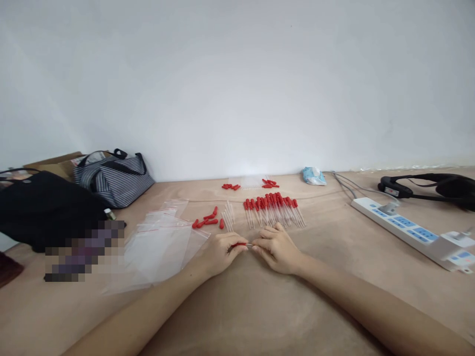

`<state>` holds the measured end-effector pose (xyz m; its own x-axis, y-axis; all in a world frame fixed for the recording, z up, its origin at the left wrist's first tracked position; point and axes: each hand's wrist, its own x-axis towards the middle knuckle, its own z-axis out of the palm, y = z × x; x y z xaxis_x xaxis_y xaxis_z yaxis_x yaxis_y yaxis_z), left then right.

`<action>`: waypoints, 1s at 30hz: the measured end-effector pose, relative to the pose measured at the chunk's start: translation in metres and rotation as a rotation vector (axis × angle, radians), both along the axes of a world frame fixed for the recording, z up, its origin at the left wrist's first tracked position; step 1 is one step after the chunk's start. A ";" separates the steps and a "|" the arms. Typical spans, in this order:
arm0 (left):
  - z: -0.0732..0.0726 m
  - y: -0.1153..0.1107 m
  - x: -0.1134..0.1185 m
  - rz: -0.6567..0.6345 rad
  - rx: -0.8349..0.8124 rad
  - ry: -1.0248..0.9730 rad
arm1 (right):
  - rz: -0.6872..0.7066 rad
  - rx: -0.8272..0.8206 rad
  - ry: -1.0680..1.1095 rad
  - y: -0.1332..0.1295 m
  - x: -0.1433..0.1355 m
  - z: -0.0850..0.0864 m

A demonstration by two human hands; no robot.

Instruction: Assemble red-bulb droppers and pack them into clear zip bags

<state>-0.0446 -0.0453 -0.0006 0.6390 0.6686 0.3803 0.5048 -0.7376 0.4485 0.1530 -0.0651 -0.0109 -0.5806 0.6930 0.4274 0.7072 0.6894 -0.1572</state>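
My left hand [221, 251] is closed around a red rubber dropper bulb [239, 244], mostly hidden by the fingers. Facing it, my right hand [273, 247] pinches a thin clear dropper tube [250, 245], of which only a short end shows at the bulb's mouth. Whether the tube sits inside the bulb cannot be made out. Just beyond the hands lies a row of droppers with red bulbs [272, 201] on clear tubes. Left of that row are several loose clear tubes [229, 216] and several loose red bulbs [211, 221].
Clear zip bags [156, 249] lie flat at left, beside a black bag [48, 207] and a striped bag [118, 180]. More red bulbs [230, 187] and tubes are near the wall. A blue-white packet [313, 176], power strip [399, 230] and black headset [415, 190] lie right.
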 end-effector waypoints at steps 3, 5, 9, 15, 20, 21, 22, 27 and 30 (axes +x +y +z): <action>-0.005 0.007 -0.005 -0.016 0.018 -0.026 | 0.004 -0.003 -0.056 0.000 0.001 0.005; -0.008 0.010 -0.008 0.094 0.077 -0.082 | -0.017 -0.044 -0.039 0.004 0.003 0.004; -0.011 0.011 -0.012 0.366 0.067 -0.106 | -0.269 -0.167 0.212 0.026 0.006 -0.001; -0.007 0.010 -0.011 0.255 -0.087 0.096 | -0.693 -0.223 0.310 0.065 -0.008 0.005; -0.008 0.011 -0.011 0.261 -0.107 0.108 | -0.834 -0.268 0.233 0.080 -0.023 0.007; -0.008 0.011 -0.011 0.259 -0.106 0.107 | -0.843 -0.274 0.218 0.081 -0.024 0.006; -0.009 0.011 -0.011 0.258 -0.103 0.106 | -0.849 -0.277 0.205 0.081 -0.024 0.005; -0.008 0.010 -0.010 0.262 -0.074 0.099 | -0.801 -0.218 0.189 0.077 -0.026 0.004; -0.008 0.016 -0.012 0.334 0.012 0.037 | -0.672 -0.192 0.153 0.072 -0.037 0.007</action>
